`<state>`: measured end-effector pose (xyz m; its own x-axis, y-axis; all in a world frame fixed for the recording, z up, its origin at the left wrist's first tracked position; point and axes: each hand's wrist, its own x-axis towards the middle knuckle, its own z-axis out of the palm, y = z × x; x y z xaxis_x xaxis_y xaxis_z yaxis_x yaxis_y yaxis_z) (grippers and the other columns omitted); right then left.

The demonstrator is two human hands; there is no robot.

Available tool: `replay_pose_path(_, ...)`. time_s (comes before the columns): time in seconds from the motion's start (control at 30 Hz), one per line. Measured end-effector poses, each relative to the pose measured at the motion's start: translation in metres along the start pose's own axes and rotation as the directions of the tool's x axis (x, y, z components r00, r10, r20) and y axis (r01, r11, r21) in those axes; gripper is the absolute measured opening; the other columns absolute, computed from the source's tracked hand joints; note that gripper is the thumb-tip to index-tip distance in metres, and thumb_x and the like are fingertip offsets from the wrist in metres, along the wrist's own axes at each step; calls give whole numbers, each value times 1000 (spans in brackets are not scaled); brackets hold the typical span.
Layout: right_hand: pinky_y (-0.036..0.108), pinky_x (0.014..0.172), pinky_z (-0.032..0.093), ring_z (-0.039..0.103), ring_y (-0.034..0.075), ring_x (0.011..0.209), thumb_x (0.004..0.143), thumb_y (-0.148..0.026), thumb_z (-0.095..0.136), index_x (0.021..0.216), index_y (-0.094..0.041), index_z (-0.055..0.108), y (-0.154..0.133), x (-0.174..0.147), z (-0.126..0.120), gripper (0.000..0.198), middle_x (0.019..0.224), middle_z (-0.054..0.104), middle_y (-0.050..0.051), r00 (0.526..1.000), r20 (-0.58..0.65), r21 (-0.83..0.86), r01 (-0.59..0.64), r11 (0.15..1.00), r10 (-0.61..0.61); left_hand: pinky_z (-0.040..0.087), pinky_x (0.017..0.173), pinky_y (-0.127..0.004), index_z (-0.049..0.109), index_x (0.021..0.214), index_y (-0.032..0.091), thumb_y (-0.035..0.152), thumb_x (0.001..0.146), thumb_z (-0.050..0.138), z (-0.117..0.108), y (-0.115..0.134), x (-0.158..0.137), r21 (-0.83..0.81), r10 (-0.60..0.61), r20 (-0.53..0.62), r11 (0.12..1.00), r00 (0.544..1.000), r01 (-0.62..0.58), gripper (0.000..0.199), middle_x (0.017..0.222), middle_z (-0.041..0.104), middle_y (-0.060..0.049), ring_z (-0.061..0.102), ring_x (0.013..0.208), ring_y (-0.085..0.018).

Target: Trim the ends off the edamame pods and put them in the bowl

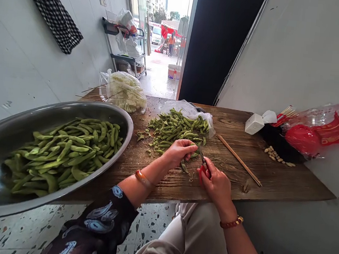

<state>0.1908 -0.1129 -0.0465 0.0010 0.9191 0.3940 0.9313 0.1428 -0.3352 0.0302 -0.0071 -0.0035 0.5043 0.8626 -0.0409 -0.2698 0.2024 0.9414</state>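
Note:
My right hand (218,184) is closed round the red handles of a pair of scissors (204,167). Their dark blades point up and left, towards the fingertips of my left hand (179,152). Thumb and fingers of that left hand are pinched together over the table, on what looks like a green edamame pod, mostly hidden by the fingers. Just beyond lies a loose pile of edamame pods (175,129), partly on a clear plastic bag (186,107). To the left, a big steel basin (129,133) holds many more green pods (73,149).
A bag of pale vegetables (126,92) stands at the table's back left. Wooden skewers (238,159) lie right of my hands. Farther right are a white tissue pack (254,124), peanuts (275,155) and red plastic packaging (314,134). The wooden table (290,184) meets the right wall.

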Motion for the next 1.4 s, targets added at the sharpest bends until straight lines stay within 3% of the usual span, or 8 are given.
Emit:
replay_pose_path(0.17, 26, 60, 38, 65, 17, 72, 94, -46, 43, 135, -22, 49, -2, 0, -1, 48, 88, 72, 4, 1000, 7, -58, 4, 998, -3, 29, 39, -16, 58, 68, 10, 38, 66, 76, -3, 0, 1, 88, 58, -4, 994, 998, -58, 33, 54, 51, 4, 39, 42, -2)
replay_pose_path(0.47, 26, 62, 38, 60, 15, 66, 88, -50, 51, 129, -22, 53, -5, 2, -4, 50, 75, 65, -1, 999, -7, 49, -48, 998, 49, 36, 42, -17, 58, 69, 11, 38, 63, 78, -1, 0, -2, 15, -49, 53, 999, 997, 49, 34, 57, 54, 3, 45, 44, -3)
replay_pose_path(0.87, 25, 62, 42, 63, 16, 67, 88, -49, 50, 130, -24, 54, -2, -1, -4, 49, 78, 69, 1, 995, 30, 91, -98, 991, 96, 35, 42, -17, 59, 73, 11, 36, 64, 78, 0, 1, -3, 14, -73, 84, 997, 994, 72, 33, 58, 54, 3, 46, 44, -3)
replay_pose_path(1.13, 28, 68, 51, 67, 19, 76, 87, -46, 52, 131, -22, 52, 11, 1, 4, 50, 91, 73, 4, 964, -20, 311, -246, 918, 265, 47, 55, -23, 50, 74, 15, 24, 75, 58, -6, 2, 4, -44, 3, -67, 999, 998, -6, 12, 69, 60, 0, 58, 55, -9)
replay_pose_path(1.2, 29, 70, 52, 68, 19, 78, 86, -47, 53, 130, -22, 53, 12, 1, 5, 50, 93, 73, 5, 962, -26, 330, -250, 910, 273, 45, 56, -23, 52, 75, 16, 21, 76, 52, -7, 1, 6, 83, 29, -85, 996, 996, -22, 5, 67, 58, 0, 55, 53, -9)
replay_pose_path(1.27, 30, 71, 52, 68, 20, 79, 85, -48, 54, 129, -23, 54, 11, 1, 5, 51, 92, 73, 5, 964, -20, 321, -246, 915, 267, 42, 57, -23, 57, 74, 16, 20, 77, 51, -8, -1, 7, 401, 128, -91, 913, 988, -81, 8, 62, 55, 1, 52, 55, -10)
replay_pose_path(1.33, 30, 71, 52, 68, 20, 78, 85, -49, 55, 129, -23, 54, 10, 1, 4, 51, 90, 73, 5, 966, -13, 304, -243, 921, 259, 42, 64, -25, 62, 72, 17, 23, 77, 55, -8, -5, 6, 742, 235, -33, 657, 971, -134, 10, 66, 58, -2, 55, 65, -14)
replay_pose_path(1.4, 30, 70, 51, 68, 20, 77, 85, -49, 55, 130, -23, 54, 9, 2, 3, 51, 88, 73, 4, 967, -4, 287, -242, 927, 254, 43, 72, -27, 65, 74, 19, 28, 76, 61, -6, -8, 3, 923, 245, 66, 354, 967, -153, 10, 78, 63, -5, 58, 78, -18)
